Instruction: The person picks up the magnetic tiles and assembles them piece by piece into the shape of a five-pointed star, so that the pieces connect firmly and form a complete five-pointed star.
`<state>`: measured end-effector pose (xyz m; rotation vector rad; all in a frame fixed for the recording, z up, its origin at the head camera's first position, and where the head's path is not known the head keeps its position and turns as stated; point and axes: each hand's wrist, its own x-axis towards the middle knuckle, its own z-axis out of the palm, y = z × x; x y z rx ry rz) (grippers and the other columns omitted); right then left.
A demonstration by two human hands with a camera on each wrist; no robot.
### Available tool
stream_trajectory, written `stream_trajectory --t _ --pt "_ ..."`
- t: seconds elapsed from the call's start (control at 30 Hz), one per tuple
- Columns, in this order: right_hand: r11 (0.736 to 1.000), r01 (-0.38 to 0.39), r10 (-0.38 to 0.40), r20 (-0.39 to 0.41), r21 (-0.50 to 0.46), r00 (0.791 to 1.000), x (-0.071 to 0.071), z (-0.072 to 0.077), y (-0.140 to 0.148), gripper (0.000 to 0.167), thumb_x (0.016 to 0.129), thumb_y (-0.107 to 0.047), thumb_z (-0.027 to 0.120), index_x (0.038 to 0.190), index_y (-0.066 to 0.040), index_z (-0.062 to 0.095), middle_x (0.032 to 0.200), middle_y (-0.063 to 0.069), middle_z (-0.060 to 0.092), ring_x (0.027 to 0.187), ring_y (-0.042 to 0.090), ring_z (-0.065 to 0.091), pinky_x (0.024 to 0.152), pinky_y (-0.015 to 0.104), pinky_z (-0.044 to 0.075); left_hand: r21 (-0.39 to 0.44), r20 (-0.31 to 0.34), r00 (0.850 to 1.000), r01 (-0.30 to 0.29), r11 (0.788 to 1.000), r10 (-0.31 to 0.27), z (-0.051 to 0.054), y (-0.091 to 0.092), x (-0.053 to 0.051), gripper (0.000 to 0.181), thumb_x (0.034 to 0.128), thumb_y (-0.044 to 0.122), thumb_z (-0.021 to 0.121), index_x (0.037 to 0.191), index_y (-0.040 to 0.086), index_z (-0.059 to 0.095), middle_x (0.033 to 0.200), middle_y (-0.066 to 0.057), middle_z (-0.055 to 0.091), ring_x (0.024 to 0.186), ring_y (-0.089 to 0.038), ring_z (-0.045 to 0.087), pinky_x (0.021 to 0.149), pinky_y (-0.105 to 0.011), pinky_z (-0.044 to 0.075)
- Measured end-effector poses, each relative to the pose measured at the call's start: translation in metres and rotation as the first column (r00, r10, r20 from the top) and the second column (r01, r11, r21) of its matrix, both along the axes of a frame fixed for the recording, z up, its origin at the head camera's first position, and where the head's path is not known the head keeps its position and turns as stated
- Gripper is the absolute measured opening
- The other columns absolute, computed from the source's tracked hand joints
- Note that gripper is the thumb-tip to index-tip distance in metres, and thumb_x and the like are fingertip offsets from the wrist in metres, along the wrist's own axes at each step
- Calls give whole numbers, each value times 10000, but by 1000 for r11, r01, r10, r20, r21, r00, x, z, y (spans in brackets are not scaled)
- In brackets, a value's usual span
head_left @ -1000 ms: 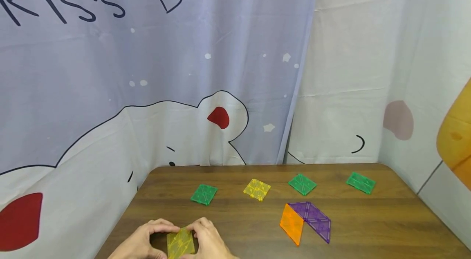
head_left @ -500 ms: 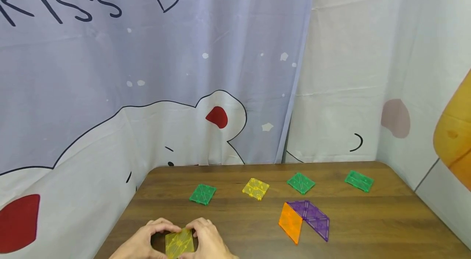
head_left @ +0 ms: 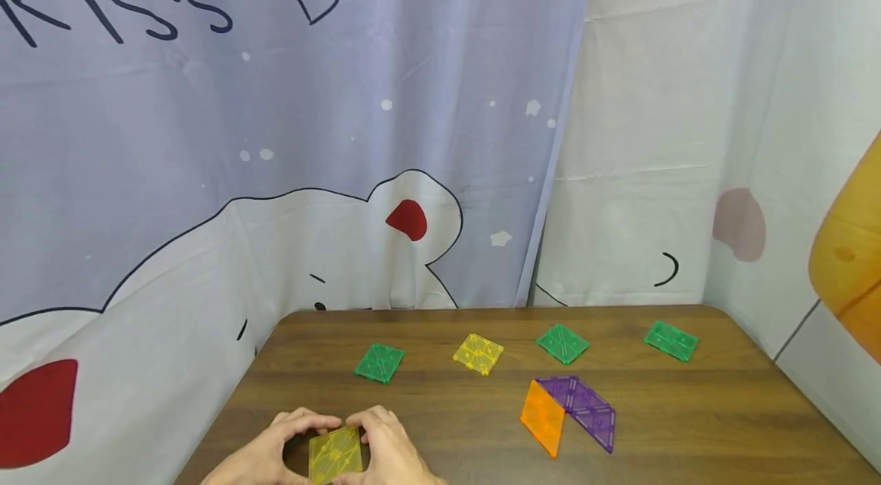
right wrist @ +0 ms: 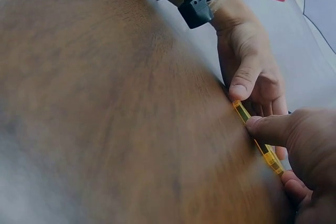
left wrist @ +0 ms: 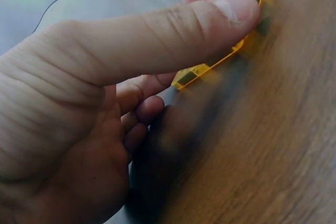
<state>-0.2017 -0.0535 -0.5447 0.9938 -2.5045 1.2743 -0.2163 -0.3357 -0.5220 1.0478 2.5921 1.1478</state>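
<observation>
A see-through yellow square magnetic tile (head_left: 335, 456) is between the two hands near the front left of the table. My left hand (head_left: 270, 448) pinches it from the left, index finger along the far edge and thumb at the near side. From the right my right hand (head_left: 389, 448) pinches the same tile, thumb near and fingers far. In the left wrist view the tile (left wrist: 189, 76) is seen nearly edge-on, partly behind the left thumb. The right wrist view shows the tile's thin edge (right wrist: 270, 158), with both thumbs on it, close to the tabletop.
Behind the hands lie a green tile (head_left: 380, 363), a yellow tile (head_left: 478, 353), another green tile (head_left: 563, 344) and a green rectangular tile (head_left: 671, 340). To the right, an orange diamond tile (head_left: 544, 418) touches purple tiles (head_left: 581, 405). A printed curtain (head_left: 413, 87) hangs behind the table (head_left: 688, 424).
The head view shifts slightly. Both hands keep their hold on the yellow tile, which stays in nearly the same spot; the other tiles have not moved.
</observation>
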Motion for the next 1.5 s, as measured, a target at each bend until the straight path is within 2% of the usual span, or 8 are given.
stream_trajectory --t 0.33,0.53,0.7,0.83,0.97,1.13,1.27,1.5 --pt "998 -35 34 31 50 999 -1 3 0 679 857 -307 1006 1415 -83 692 1297 0 739 1003 -27 536 846 152 502 -39 -62 997 -44 998 42 -5 4 3 694 847 358 1000 1461 222 704 1146 129 615 1052 -52 437 812 -262 411" --pt "999 -28 30 121 -20 992 -2 8 1 688 843 -262 1016 1413 -56 691 1226 -14 708 991 -24 562 855 183 527 -76 52 991 -117 990 121 1 9 5 677 842 413 990 1434 288 685 1106 54 496 1042 -98 359 846 -335 320" --pt "997 -48 55 149 -53 987 -1 8 5 632 848 -239 1010 1377 -70 709 1223 -22 709 1026 -17 573 888 194 527 -91 81 985 -144 985 151 5 11 7 682 826 391 1004 1420 298 681 1112 27 491 1055 -115 352 872 -446 327" --pt "996 -64 75 193 -62 978 -1 8 7 654 863 -241 999 1413 -72 688 1262 -28 687 1045 -12 569 895 202 537 -56 109 985 -127 990 132 6 10 7 779 848 375 994 1521 229 629 1201 10 526 1094 -91 387 897 -384 386" --pt "997 -46 63 270 -67 961 3 12 15 756 858 -265 1001 1497 -88 638 1304 -30 636 1092 13 568 929 230 547 25 163 977 -141 990 135 9 11 6 939 916 368 945 1661 69 459 1439 -142 549 1213 -150 481 956 -293 481" --pt "999 36 -30 224 -24 974 7 30 30 886 838 -332 1004 1578 -117 568 1409 44 609 1214 150 608 980 294 565 44 168 943 -298 954 287 24 26 7 952 963 311 896 1703 43 360 1621 -288 487 1379 -359 539 1087 -459 549" --pt "995 98 -92 156 -31 983 4 52 49 919 851 -347 982 1622 -145 525 1497 39 581 1314 233 615 1040 372 574 84 126 904 -420 904 408 41 46 6 900 977 330 879 1707 149 385 1679 -226 481 1448 -408 540 1122 -544 535" --pt "982 184 -181 64 -47 981 -8 76 104 922 870 -297 967 1652 -198 489 1545 43 574 1344 245 614 1078 509 565 206 -13 896 -432 878 444 59 91 -2 776 959 369 905 1618 183 539 1547 -49 653 1355 -309 647 1079 -480 570"
